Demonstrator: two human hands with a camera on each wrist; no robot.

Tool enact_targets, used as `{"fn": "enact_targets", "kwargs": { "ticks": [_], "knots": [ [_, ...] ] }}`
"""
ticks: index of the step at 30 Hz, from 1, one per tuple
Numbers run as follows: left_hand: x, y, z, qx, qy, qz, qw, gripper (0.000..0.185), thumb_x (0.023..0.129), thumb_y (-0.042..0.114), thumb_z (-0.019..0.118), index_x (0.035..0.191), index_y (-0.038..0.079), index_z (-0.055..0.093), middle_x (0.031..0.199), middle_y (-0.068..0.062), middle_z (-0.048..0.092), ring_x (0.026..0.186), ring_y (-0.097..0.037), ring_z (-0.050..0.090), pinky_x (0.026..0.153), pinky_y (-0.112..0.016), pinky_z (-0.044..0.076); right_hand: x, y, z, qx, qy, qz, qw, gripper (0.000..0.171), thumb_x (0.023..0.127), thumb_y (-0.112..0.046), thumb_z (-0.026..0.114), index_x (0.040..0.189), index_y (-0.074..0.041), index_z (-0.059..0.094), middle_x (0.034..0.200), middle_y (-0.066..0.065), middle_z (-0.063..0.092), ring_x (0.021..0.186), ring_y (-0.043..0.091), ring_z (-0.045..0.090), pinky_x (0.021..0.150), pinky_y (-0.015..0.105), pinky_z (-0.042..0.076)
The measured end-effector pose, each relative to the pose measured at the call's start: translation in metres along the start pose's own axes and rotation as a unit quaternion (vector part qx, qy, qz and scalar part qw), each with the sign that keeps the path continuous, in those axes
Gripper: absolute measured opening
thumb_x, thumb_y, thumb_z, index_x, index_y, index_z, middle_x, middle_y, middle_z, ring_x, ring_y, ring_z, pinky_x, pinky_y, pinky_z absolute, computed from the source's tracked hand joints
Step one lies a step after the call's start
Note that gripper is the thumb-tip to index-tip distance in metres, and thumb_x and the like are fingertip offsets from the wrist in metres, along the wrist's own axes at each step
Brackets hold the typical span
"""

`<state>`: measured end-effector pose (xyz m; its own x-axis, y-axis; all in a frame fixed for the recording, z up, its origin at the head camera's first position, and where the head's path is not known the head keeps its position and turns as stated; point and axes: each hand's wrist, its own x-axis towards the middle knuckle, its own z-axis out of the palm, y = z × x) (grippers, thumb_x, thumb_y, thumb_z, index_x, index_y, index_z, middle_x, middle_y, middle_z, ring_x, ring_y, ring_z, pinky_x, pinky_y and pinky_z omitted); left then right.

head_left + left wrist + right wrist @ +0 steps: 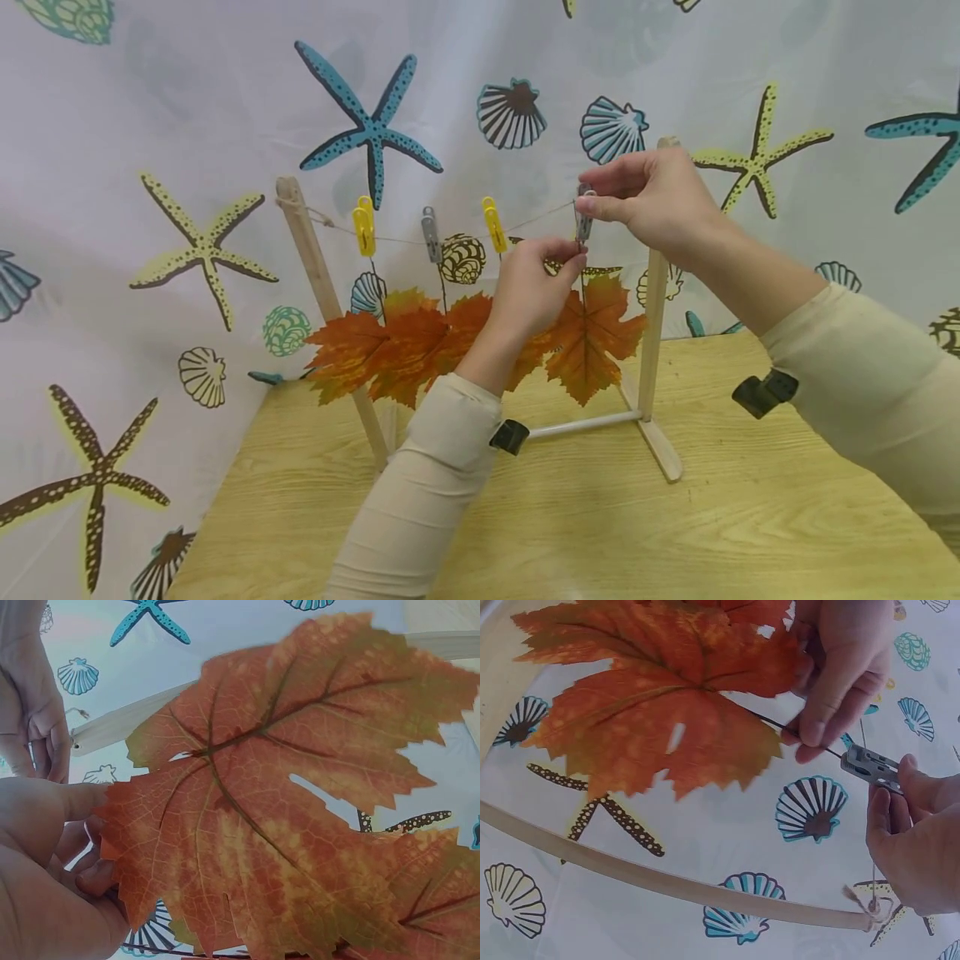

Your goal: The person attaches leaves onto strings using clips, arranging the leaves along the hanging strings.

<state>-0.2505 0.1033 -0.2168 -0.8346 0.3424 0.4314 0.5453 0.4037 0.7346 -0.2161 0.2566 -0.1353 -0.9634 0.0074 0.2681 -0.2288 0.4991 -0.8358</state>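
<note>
Behind both hands, a white curtain (187,100) printed with starfish and shells; below them, a pale wooden table (600,517). On the table, a small wooden rack (652,317) with two slanted posts and a string (540,212) strung between them. Under the left hand (534,287), orange maple leaves (397,342) overlapping, edges hard to separate. Just right of that hand, one more orange leaf (592,333), lobed, dark-veined, yellowish at the tips, hanging below the string. Left hand pinching its thin dark stem (780,726) between thumb and fingers. Right hand (652,200) just above, squeezing a grey clothespin (870,766) on the string. Stem end hidden at the pin. Left of both hands, two yellow pins (363,227) and another grey pin (431,235).
</note>
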Motion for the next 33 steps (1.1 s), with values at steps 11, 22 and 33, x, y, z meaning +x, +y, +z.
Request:
{"fn": "enact_targets", "kwargs": {
  "ticks": [11,22,33],
  "knots": [
    [0.000,-0.001,-0.001,-0.002,-0.011,-0.016,0.9998,0.018,0.091,0.024,0.059,0.103,0.016,0.070,0.095,0.007,0.065,0.076,-0.013,0.055,0.062,-0.025,0.046,0.010,-0.026,-0.001,0.000,0.024,-0.020,1.000,0.038,0.078,-0.026,0.072,0.112,-0.011,0.067,0.105,0.003,0.067,0.097,0.015,0.061,0.097,0.034,0.040],
    [0.000,-0.004,-0.001,-0.006,-0.009,-0.014,0.9998,0.017,0.092,0.023,0.059,0.103,0.017,0.071,0.096,0.007,0.066,0.069,-0.015,0.054,0.057,-0.026,0.045,0.018,-0.025,0.004,-0.039,0.016,-0.013,0.999,0.034,0.082,-0.024,0.069,0.113,-0.011,0.066,0.102,0.003,0.067,0.097,0.014,0.059,0.094,0.032,0.042],
    [0.003,-0.005,-0.006,-0.010,-0.015,-0.022,0.9996,0.017,0.091,0.023,0.059,0.103,0.017,0.071,0.096,0.007,0.066,0.069,-0.016,0.053,0.057,-0.026,0.045,0.019,-0.015,0.003,-0.059,-0.019,0.012,0.998,0.039,0.082,-0.028,0.069,0.118,-0.013,0.064,0.106,0.003,0.067,0.099,0.014,0.062,0.097,0.035,0.040]
  ]
}}
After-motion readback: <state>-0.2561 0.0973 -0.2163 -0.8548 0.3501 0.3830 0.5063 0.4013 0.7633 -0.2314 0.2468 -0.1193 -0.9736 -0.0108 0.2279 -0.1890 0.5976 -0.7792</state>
